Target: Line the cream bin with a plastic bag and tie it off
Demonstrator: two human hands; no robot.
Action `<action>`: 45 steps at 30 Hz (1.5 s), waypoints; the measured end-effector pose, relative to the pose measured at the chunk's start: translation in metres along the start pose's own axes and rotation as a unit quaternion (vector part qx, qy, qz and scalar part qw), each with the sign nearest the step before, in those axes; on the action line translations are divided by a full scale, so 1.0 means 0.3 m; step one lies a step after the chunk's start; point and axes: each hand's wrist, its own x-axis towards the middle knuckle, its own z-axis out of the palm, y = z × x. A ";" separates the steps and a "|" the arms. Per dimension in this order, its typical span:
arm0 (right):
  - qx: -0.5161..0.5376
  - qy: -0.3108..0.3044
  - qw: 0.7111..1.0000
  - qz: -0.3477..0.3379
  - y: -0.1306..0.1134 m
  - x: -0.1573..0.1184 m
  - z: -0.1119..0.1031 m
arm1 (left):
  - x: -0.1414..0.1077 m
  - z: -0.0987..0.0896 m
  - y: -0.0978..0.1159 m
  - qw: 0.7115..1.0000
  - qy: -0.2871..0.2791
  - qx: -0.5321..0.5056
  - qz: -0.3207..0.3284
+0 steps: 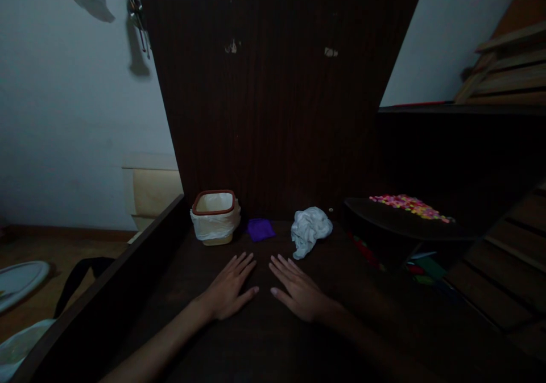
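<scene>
Both my hands (230,287) (301,293) lie open, palms down on the dark desk (256,346); purple cloth (260,230) beyond, between lined bin (216,218) and crumpled white cloth (310,230).

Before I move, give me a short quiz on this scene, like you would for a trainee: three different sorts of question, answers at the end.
1. True or false: the flat purple piece lies between the small square bin with a reddish-brown rim and the crumpled white bundle.
2. Multiple choice: how is the left hand placed on the dark wooden surface?
A) closed in a fist
B) palm down, fingers extended
C) palm up, fingers curled
3. Short answer: which of the three objects in question 1 is the right hand holding, if any?

Key: 1. true; 2. B; 3. none
</scene>
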 end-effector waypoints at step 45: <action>-0.021 0.070 0.997 -0.026 0.076 -0.019 0.067 | -0.042 -0.053 0.013 0.997 -0.069 0.015 0.017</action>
